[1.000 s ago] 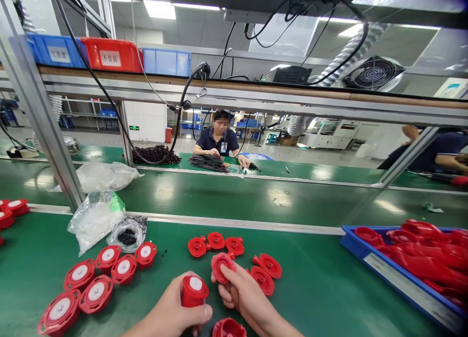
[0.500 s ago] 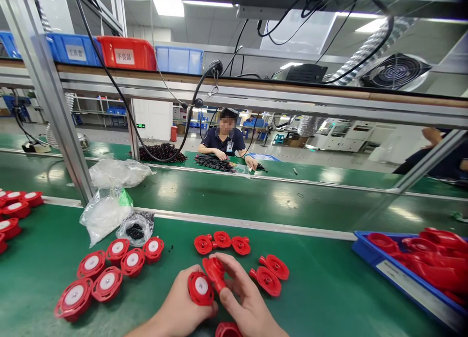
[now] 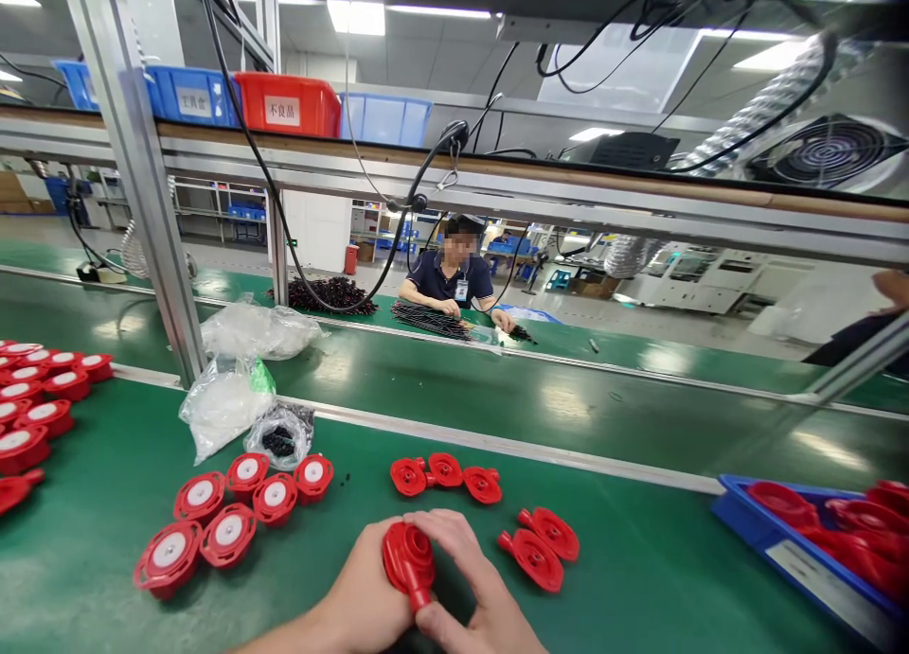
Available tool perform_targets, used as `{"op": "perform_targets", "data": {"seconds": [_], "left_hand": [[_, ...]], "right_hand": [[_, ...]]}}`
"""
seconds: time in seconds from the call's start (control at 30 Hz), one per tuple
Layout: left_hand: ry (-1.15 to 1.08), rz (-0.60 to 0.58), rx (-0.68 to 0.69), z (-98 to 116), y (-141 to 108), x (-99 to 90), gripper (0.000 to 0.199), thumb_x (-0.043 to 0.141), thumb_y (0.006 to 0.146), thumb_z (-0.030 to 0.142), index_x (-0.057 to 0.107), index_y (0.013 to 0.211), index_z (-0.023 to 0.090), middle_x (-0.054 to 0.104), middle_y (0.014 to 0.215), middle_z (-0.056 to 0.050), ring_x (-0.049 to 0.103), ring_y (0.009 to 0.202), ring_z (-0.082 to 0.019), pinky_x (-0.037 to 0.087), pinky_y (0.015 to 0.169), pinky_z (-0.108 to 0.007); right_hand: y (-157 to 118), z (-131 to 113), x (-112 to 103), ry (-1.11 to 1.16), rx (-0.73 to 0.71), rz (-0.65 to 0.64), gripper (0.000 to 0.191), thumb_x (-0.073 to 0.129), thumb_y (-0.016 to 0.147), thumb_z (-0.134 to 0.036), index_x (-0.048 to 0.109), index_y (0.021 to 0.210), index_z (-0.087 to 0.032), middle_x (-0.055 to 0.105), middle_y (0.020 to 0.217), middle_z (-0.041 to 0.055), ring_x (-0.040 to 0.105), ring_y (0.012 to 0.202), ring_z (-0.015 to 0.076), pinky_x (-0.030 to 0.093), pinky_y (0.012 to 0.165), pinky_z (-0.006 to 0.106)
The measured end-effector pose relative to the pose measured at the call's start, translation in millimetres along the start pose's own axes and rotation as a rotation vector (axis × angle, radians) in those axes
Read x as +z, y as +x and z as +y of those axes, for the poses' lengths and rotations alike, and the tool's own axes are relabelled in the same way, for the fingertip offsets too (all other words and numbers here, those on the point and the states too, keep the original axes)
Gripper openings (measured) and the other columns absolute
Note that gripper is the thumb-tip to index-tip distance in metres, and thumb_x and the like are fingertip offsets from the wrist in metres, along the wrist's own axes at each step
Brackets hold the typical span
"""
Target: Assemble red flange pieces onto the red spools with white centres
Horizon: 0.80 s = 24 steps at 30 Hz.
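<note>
My left hand point(image 3: 369, 578) is wrapped round a red round plastic part whose white-disc face is now hidden. Over that face lies a red plastic cover with a short spout point(image 3: 409, 561), the spout pointing toward me. The fingers of my right hand point(image 3: 474, 574) curve round the cover's far edge, with the thumb at the spout end. To the left stand several red housings with white discs point(image 3: 228, 531). Beyond my hands and to their right lie several more spouted red covers point(image 3: 536, 557), with their insides facing up.
A blue bin point(image 3: 802, 569) of red parts stands at the right. Clear plastic bags point(image 3: 227, 403) and a bag of small black pieces point(image 3: 279, 441) lie at the back left. A metal post point(image 3: 152, 200) rises behind them. A co-worker point(image 3: 453, 275) sits across the green bench.
The spouted cover has moved left from beside the housing onto its white-disc face, hiding it. My two hands have come together. The camera view has shifted left.
</note>
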State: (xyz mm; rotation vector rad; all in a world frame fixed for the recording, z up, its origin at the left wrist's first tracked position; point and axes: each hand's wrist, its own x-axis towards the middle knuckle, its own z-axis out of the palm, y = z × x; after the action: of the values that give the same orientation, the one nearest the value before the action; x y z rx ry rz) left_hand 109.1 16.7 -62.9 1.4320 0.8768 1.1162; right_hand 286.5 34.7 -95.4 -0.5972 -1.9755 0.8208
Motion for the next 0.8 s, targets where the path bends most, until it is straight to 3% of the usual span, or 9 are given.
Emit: {"op": "perform_targets", "data": {"seconds": [0.13, 0.33, 0.6, 0.8], "left_hand": [[-0.025, -0.039, 0.063, 4, -2, 1.8, 0.037, 0.061, 0.063, 0.007, 0.074, 0.096, 0.013, 0.071, 0.093, -0.004, 0.058, 0.089, -0.022, 0.047, 0.080, -0.029], [-0.022, 0.003, -0.013, -7, -3, 1.1, 0.035, 0.061, 0.059, 0.003, 0.073, 0.091, 0.012, 0.068, 0.083, 0.001, 0.047, 0.073, -0.013, 0.041, 0.067, -0.024], [-0.047, -0.053, 0.026, 0, -2, 0.9, 0.035, 0.059, 0.060, 0.005, 0.072, 0.091, 0.012, 0.069, 0.089, -0.001, 0.051, 0.078, -0.016, 0.042, 0.073, -0.027], [-0.036, -0.047, -0.019, -7, -2, -0.6, 0.029, 0.061, 0.060, 0.005, 0.069, 0.087, 0.011, 0.065, 0.080, 0.000, 0.045, 0.070, -0.012, 0.038, 0.064, -0.025]], "right_hand": [[-1, -2, -4, -0.019, 0.010, -0.018, 0.056, 0.073, 0.090, -0.049, 0.060, 0.143, -0.038, 0.064, 0.140, 0.0092, 0.047, 0.135, 0.0393, 0.036, 0.116, 0.057], [-4, -3, -6, -0.044, -0.004, -0.019, 0.060, 0.079, 0.086, -0.043, 0.061, 0.144, -0.035, 0.064, 0.141, 0.0100, 0.048, 0.134, 0.0406, 0.033, 0.117, 0.059], [-3, -11, -12, -0.051, 0.035, -0.057, 0.057, 0.076, 0.089, -0.037, 0.060, 0.143, -0.036, 0.062, 0.143, 0.0090, 0.048, 0.135, 0.0381, 0.037, 0.116, 0.057], [-5, -7, -12, -0.117, -0.046, -0.056, 0.059, 0.076, 0.089, -0.041, 0.059, 0.145, -0.035, 0.062, 0.144, 0.0099, 0.050, 0.134, 0.0374, 0.041, 0.114, 0.054]]}}
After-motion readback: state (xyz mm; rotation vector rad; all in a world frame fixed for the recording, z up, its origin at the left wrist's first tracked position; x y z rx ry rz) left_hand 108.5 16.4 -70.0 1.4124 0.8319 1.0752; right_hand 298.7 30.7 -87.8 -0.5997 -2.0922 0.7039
